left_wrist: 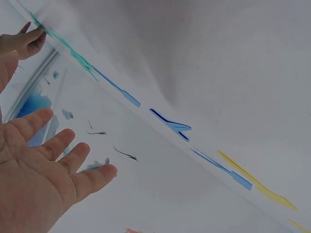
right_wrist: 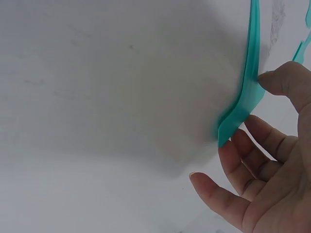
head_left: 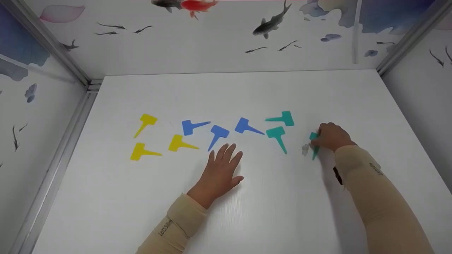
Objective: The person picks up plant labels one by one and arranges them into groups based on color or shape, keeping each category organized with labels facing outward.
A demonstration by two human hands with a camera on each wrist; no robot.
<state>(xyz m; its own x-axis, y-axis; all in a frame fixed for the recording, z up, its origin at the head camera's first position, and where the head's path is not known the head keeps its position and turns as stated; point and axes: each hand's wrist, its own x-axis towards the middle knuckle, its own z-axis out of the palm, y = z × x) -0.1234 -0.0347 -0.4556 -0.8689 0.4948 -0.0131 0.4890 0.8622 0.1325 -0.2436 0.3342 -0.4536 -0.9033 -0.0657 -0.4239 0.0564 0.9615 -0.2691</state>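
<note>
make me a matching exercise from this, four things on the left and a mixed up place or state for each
1. left hand
2. yellow tags
3. right hand
4. blue tags

A. pinching a green tag
B. middle colour group in the head view
C. fingers spread, holding nothing
D. colour group farthest left in the head view

Pairs: 1-C, 2-D, 3-A, 4-B

The right hand point(head_left: 331, 137) hides part of 1 green tag point(head_left: 315, 151). Left of that tag, a greyish patch point(head_left: 305, 149) is too blurred to identify; right of the tag, sleeve lettering point(head_left: 376, 169) is illegible.
</note>
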